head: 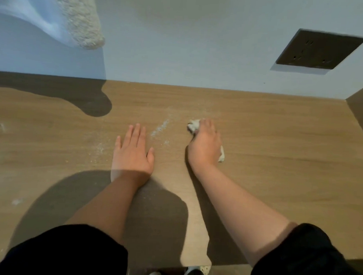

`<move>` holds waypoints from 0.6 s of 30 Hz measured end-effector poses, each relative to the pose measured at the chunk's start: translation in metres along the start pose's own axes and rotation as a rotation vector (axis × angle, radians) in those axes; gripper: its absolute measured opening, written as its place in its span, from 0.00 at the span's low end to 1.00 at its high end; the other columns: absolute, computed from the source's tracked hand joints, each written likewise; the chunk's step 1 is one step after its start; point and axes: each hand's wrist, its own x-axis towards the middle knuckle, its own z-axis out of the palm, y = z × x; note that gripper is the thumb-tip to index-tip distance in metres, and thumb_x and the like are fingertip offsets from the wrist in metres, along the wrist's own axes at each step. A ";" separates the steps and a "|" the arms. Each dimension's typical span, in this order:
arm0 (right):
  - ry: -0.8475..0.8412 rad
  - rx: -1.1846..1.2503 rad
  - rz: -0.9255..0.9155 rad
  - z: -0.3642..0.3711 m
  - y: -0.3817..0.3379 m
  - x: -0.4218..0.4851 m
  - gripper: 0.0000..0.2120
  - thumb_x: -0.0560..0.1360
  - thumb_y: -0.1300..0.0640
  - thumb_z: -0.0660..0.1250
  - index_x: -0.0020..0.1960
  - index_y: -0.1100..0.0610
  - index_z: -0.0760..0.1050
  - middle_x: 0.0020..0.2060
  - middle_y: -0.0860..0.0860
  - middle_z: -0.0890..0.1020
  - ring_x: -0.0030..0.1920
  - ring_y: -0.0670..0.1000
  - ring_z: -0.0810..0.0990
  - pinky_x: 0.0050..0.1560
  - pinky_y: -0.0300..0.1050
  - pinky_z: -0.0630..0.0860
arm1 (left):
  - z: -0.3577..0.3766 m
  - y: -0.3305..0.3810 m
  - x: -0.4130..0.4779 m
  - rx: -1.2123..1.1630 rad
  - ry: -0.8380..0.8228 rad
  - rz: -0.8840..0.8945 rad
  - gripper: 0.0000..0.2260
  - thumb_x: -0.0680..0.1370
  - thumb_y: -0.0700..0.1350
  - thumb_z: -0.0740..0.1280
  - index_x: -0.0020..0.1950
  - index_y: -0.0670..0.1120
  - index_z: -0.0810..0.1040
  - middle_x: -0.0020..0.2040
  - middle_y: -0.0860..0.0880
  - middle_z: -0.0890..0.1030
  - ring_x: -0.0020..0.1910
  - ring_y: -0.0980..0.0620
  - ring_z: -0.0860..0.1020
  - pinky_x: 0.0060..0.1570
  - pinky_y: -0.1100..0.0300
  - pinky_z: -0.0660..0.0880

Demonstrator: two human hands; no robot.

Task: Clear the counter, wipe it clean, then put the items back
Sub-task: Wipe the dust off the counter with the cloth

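Rag [194,125] in right hand [205,145], left hand [132,154] flat on counter [278,161]

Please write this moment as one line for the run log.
phase: wiping | right hand: grips cloth on counter | left hand: flat on counter | dust: between hands

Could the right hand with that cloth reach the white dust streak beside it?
Probably yes. The dust streak lies on the wooden counter just left of the right hand and its crumpled cloth, with nothing between them; the left hand rests flat beyond it.
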 end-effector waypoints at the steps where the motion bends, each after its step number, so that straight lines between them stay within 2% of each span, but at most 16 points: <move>1: -0.043 0.012 -0.049 0.003 -0.005 -0.008 0.29 0.77 0.71 0.55 0.77 0.58 0.57 0.77 0.53 0.58 0.77 0.51 0.54 0.76 0.46 0.46 | -0.001 0.001 -0.001 -0.001 -0.002 -0.004 0.28 0.82 0.52 0.47 0.80 0.44 0.46 0.80 0.47 0.45 0.79 0.50 0.43 0.77 0.48 0.45; 3: -0.055 0.108 -0.054 -0.001 -0.006 -0.012 0.27 0.79 0.68 0.55 0.76 0.57 0.59 0.76 0.52 0.59 0.77 0.51 0.53 0.75 0.46 0.46 | -0.002 0.000 -0.002 -0.009 -0.003 -0.006 0.28 0.82 0.52 0.48 0.80 0.44 0.46 0.80 0.47 0.45 0.79 0.50 0.43 0.77 0.48 0.45; 5: 0.014 0.184 -0.024 -0.015 0.007 0.003 0.23 0.81 0.64 0.55 0.75 0.56 0.62 0.76 0.51 0.61 0.76 0.52 0.56 0.76 0.47 0.48 | -0.004 0.000 -0.003 -0.010 -0.010 -0.005 0.28 0.82 0.52 0.47 0.80 0.45 0.45 0.80 0.48 0.45 0.79 0.51 0.42 0.77 0.48 0.45; 7: 0.098 0.138 -0.027 -0.028 0.027 0.035 0.21 0.81 0.63 0.54 0.74 0.58 0.64 0.74 0.53 0.65 0.74 0.54 0.61 0.76 0.50 0.52 | -0.004 0.000 -0.003 0.004 -0.015 -0.006 0.28 0.82 0.52 0.47 0.80 0.45 0.43 0.80 0.48 0.44 0.79 0.51 0.42 0.77 0.48 0.45; 9: 0.138 0.079 0.031 -0.036 0.055 0.077 0.18 0.80 0.64 0.54 0.69 0.61 0.68 0.68 0.58 0.72 0.67 0.60 0.69 0.69 0.54 0.65 | -0.004 0.001 -0.002 0.026 -0.023 -0.009 0.28 0.83 0.53 0.46 0.80 0.46 0.42 0.80 0.48 0.42 0.79 0.51 0.41 0.77 0.48 0.44; 11: 0.122 0.081 0.134 -0.036 0.073 0.108 0.15 0.79 0.65 0.54 0.63 0.62 0.72 0.59 0.61 0.77 0.59 0.63 0.74 0.57 0.53 0.71 | -0.004 0.002 -0.001 0.020 -0.033 -0.020 0.28 0.83 0.53 0.46 0.80 0.46 0.42 0.80 0.49 0.42 0.79 0.52 0.40 0.77 0.49 0.44; 13: 0.099 0.035 0.169 -0.028 0.072 0.120 0.12 0.79 0.65 0.54 0.58 0.61 0.73 0.54 0.61 0.78 0.55 0.63 0.76 0.50 0.53 0.71 | -0.004 0.001 0.000 -0.001 -0.036 -0.031 0.28 0.83 0.53 0.48 0.80 0.46 0.43 0.80 0.49 0.42 0.79 0.52 0.40 0.77 0.49 0.43; 15: 0.092 0.000 0.140 -0.017 0.058 0.124 0.11 0.78 0.66 0.55 0.55 0.60 0.73 0.52 0.60 0.78 0.54 0.62 0.75 0.50 0.54 0.72 | -0.004 0.000 -0.001 -0.011 -0.032 -0.026 0.28 0.83 0.52 0.48 0.80 0.46 0.43 0.80 0.49 0.42 0.79 0.52 0.40 0.77 0.49 0.42; 18: 0.089 0.030 0.078 -0.003 0.034 0.126 0.12 0.76 0.69 0.55 0.53 0.60 0.74 0.53 0.59 0.78 0.55 0.62 0.75 0.47 0.50 0.68 | -0.002 -0.001 -0.003 -0.019 -0.012 -0.017 0.28 0.83 0.52 0.47 0.80 0.45 0.43 0.80 0.49 0.42 0.79 0.52 0.40 0.77 0.50 0.41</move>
